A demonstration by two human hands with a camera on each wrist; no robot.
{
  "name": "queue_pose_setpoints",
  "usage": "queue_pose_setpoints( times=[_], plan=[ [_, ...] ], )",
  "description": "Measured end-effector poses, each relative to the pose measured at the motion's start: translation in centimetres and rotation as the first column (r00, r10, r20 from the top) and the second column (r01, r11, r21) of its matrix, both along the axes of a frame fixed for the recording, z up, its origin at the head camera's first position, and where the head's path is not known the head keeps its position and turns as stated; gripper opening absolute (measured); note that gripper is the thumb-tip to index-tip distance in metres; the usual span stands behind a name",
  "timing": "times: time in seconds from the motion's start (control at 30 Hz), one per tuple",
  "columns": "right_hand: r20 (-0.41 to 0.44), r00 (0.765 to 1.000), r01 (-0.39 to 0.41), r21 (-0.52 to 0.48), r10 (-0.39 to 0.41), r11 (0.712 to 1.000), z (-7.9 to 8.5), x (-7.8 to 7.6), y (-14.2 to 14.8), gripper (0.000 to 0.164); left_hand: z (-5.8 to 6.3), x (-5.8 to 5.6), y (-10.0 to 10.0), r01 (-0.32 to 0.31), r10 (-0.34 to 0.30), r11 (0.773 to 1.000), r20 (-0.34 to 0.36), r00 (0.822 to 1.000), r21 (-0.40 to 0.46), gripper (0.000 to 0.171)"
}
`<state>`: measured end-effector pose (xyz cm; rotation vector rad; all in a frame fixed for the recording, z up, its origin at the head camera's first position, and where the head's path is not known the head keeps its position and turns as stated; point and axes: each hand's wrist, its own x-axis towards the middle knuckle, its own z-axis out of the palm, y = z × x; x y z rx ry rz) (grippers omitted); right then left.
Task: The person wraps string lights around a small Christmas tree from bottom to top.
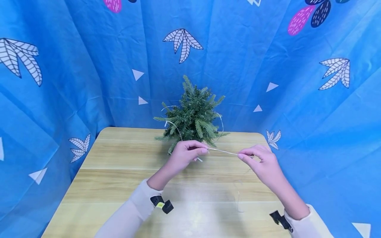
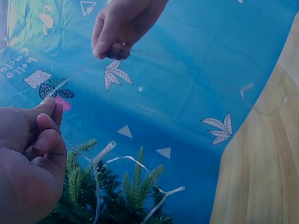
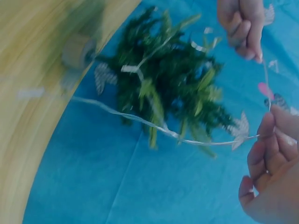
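A clear fairy-light string (image 1: 221,151) runs taut between my two hands, in front of a small artificial Christmas tree (image 1: 193,115). My left hand (image 1: 187,152) pinches it between thumb and fingers, just before the lower branches. Off to the right, my right hand (image 1: 263,162) pinches the other end of this stretch. Parts of the string loop around the branches, and clear bulbs (image 2: 106,150) stick out in the left wrist view. From my right fingertips another length of string (image 3: 126,115) trails away in the right wrist view. The tree's back is hidden.
The tree stands at the back of a wooden table (image 1: 119,185), on a round wooden base (image 3: 77,51). A loose end of wire (image 1: 238,201) hangs over the table below my right hand. A blue patterned cloth (image 1: 238,66) surrounds the table behind and at the sides.
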<state>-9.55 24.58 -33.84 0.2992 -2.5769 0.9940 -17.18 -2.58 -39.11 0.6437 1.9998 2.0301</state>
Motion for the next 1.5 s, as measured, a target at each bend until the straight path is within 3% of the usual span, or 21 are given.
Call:
queue_pose_setpoints(
  times=[0.23, 0.37, 0.63, 0.9, 1.13, 1.37, 1.5],
  plan=[
    [-0.084, 0.993, -0.077, 0.081, 0.083, 0.994, 0.2, -1.5, 2.2, 0.014, -0.1, -0.2, -0.5, -0.041, 0.041, 0.999, 0.042, 0.998, 0.0, 0.024],
    [-0.132, 0.988, -0.068, 0.082, 0.078, 0.994, 0.5, -2.1, 3.6, 0.017, 0.0, -0.3, -0.9, -0.076, 0.075, 0.997, 0.072, 0.995, 0.023, 0.026],
    [-0.19, 0.977, -0.065, 0.167, 0.097, 0.984, 1.4, -3.4, 6.1, 0.02, 0.3, -0.4, -1.1, -0.082, 0.074, 0.993, 0.102, 0.992, 0.08, 0.024],
    [-0.151, 0.985, -0.045, 0.271, 0.088, 0.961, 2.3, -5.1, 8.2, 0.014, 0.3, -0.7, -1.4, -0.107, 0.088, 0.985, 0.141, 0.986, 0.132, 0.031],
    [-0.202, 0.973, -0.04, 0.322, 0.11, 0.946, 2.7, -6.7, 10.0, 0.019, 0.5, -1.1, -2.3, -0.167, 0.139, 0.973, 0.17, 0.975, 0.162, 0.021],
    [-0.207, 0.969, -0.054, 0.366, 0.138, 0.929, 2.7, -8.1, 11.2, 0.018, 0.7, -1.2, -2.9, -0.179, 0.144, 0.963, 0.175, 0.974, 0.202, 0.027],
    [-0.196, 0.978, -0.003, 0.353, 0.077, 0.936, 3.0, -8.7, 11.6, 0.012, 0.6, -1.5, -2.8, -0.191, 0.161, 0.967, 0.176, 0.971, 0.168, 0.03]
  ],
)
